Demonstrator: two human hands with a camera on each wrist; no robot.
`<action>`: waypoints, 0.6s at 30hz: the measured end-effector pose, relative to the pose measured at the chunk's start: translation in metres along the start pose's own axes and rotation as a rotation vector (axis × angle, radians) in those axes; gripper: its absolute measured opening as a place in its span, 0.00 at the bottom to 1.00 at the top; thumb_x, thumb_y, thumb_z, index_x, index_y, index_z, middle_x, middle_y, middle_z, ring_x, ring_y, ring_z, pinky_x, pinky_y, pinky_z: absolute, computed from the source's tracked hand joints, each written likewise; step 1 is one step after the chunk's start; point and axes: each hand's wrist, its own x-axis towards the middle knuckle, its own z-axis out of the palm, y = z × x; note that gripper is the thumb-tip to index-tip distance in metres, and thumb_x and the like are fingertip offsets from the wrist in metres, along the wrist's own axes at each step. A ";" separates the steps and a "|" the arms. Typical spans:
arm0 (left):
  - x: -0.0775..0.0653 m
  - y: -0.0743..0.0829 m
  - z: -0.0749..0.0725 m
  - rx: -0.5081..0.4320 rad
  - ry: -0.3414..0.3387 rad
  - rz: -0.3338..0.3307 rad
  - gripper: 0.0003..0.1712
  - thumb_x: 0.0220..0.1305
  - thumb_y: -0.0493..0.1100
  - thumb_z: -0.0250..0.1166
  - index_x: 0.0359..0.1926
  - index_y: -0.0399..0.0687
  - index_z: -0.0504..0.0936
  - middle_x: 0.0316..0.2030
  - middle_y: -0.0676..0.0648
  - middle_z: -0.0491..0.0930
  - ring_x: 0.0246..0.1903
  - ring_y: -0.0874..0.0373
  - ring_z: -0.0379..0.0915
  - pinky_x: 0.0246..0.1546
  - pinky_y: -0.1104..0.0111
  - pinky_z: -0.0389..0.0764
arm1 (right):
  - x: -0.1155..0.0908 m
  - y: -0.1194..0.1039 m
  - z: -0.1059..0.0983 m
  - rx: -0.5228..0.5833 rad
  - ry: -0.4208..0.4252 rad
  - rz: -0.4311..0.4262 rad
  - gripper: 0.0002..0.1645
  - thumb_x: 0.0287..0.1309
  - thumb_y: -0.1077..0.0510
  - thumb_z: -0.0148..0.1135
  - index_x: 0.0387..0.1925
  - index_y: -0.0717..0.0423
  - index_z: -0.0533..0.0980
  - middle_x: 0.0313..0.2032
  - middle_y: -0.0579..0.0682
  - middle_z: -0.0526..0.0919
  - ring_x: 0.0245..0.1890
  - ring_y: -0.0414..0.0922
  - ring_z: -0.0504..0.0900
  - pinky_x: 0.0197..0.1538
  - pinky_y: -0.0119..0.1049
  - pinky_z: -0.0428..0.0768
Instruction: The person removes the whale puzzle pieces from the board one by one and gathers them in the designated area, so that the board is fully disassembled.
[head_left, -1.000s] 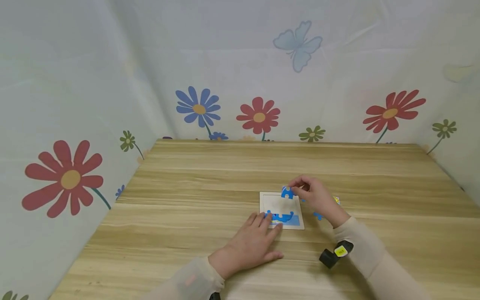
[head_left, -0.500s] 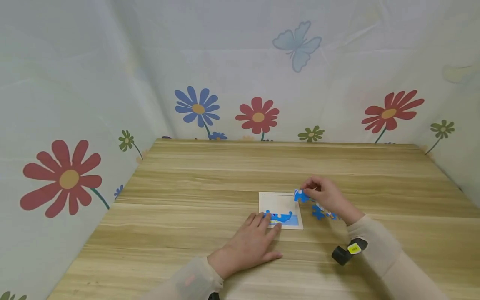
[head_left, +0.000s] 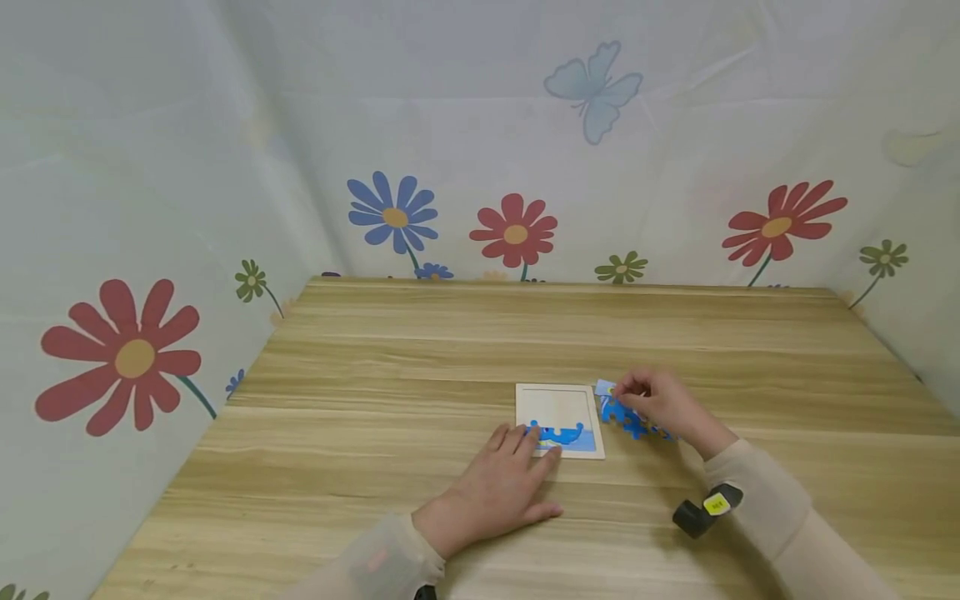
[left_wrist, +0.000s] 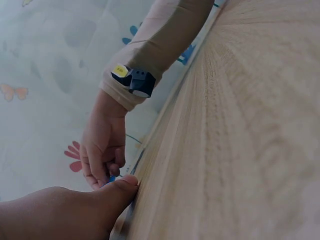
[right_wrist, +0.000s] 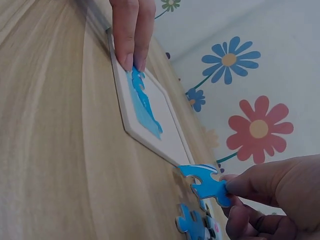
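A square puzzle board (head_left: 557,406) with a pale raised frame lies on the table, a strip of joined blue puzzle pieces (head_left: 566,435) along its near side. My left hand (head_left: 491,492) rests with straight fingers on the board's near left corner; in the right wrist view two of its fingertips press on the blue strip. To the right of the board, my right hand (head_left: 667,408) pinches a blue puzzle piece (right_wrist: 207,182) with white stripes between thumb and fingers. Loose blue puzzle pieces (right_wrist: 189,221) lie under and beside this hand.
A light-blue piece (head_left: 604,388) with a yellow spot is near the board's right edge, by the right fingertips. The wooden table (head_left: 360,367) meets a flowered cloth wall (head_left: 450,125) at the back and sides. A black camera (head_left: 693,518) hangs at the right wrist.
My right hand has moved right, from over the board to the loose pieces beside it, and lowered, carrying the blue piece. My left hand has stayed in place.
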 end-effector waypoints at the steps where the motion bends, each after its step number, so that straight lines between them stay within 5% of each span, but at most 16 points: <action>1: 0.000 0.000 0.000 0.001 -0.002 -0.002 0.39 0.65 0.73 0.44 0.65 0.55 0.69 0.61 0.40 0.72 0.61 0.46 0.69 0.64 0.53 0.69 | 0.000 0.001 0.000 0.005 -0.006 0.008 0.06 0.63 0.65 0.56 0.38 0.64 0.78 0.32 0.54 0.80 0.26 0.40 0.71 0.27 0.29 0.74; 18: 0.000 -0.003 -0.001 0.000 -0.008 -0.015 0.38 0.65 0.73 0.44 0.64 0.55 0.70 0.60 0.41 0.73 0.60 0.48 0.69 0.65 0.53 0.67 | 0.001 0.006 0.014 -0.152 0.054 -0.039 0.03 0.57 0.63 0.63 0.29 0.58 0.80 0.28 0.49 0.82 0.29 0.39 0.73 0.34 0.31 0.71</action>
